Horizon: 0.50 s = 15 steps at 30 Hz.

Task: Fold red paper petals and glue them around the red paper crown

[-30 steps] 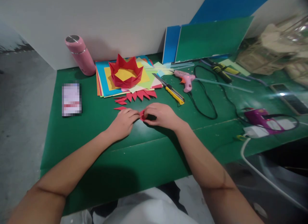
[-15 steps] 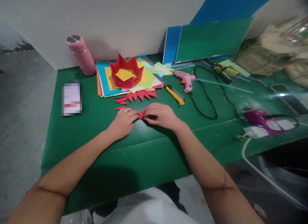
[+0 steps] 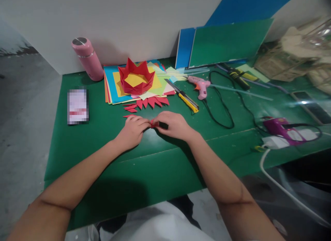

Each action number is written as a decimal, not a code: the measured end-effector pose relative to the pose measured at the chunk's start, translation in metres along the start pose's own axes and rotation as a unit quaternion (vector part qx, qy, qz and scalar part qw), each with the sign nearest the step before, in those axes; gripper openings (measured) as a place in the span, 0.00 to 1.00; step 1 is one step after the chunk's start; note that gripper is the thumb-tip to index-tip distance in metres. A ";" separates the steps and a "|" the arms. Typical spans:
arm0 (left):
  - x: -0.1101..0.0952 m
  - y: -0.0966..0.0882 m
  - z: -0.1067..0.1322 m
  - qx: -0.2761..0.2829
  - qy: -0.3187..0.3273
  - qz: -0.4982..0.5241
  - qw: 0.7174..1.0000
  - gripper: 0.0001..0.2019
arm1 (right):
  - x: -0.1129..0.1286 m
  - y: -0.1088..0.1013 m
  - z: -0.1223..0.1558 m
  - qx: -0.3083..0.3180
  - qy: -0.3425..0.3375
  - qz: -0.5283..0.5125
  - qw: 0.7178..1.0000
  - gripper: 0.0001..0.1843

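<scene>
Between my two hands, just above the green table, is a small piece of red folded paper, mostly covered by fingers. My left hand pinches its left side, and my right hand grips the right side with thumb and fingers. Just beyond my left hand lies a single red paper point. Several more red folded paper pieces lie in a row farther back. Behind them a red folded paper ring with pointed tips rests on the coloured sheets.
Stacked coloured paper lies at the back. Right of it are a yellow utility knife, blade out, and a pink glue gun with a black cord. A pink flask stands back left; a power strip sits at right.
Both hands stay in the same place around the red folded paper. The right fingers have shifted slightly, and less of the red paper shows now.
</scene>
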<state>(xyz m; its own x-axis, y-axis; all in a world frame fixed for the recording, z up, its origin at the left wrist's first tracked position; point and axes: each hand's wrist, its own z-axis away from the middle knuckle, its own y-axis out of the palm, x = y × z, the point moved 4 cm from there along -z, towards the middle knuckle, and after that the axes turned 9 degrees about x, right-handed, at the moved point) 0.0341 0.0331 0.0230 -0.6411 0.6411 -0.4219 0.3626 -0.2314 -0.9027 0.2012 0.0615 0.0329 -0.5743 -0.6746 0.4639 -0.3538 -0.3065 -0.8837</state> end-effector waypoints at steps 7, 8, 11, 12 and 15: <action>0.000 0.001 0.000 0.008 -0.009 -0.001 1.000 0.19 | 0.000 0.002 -0.002 -0.001 0.016 -0.002 1.000 0.07; 0.000 0.001 0.000 0.008 -0.009 -0.001 1.000 0.19 | 0.000 0.002 -0.002 -0.003 0.018 -0.004 1.000 0.08; 0.000 0.000 0.000 0.008 -0.014 0.000 1.000 0.19 | 0.000 0.002 -0.002 -0.008 0.024 -0.010 1.000 0.09; -0.001 0.000 0.000 0.008 -0.017 0.000 1.000 0.19 | -0.001 0.003 -0.002 -0.012 0.026 -0.011 1.000 0.09; -0.001 -0.001 0.000 0.009 -0.018 -0.001 1.000 0.17 | -0.003 0.004 -0.002 -0.025 0.035 -0.004 0.999 0.11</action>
<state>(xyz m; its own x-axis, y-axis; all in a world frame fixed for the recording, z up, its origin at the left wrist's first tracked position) 0.0344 0.0325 0.0244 -0.6658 0.6156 -0.4216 0.3485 -0.2431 -0.9052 0.1997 0.0639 0.0279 -0.6206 -0.6238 0.4751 -0.3940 -0.2757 -0.8768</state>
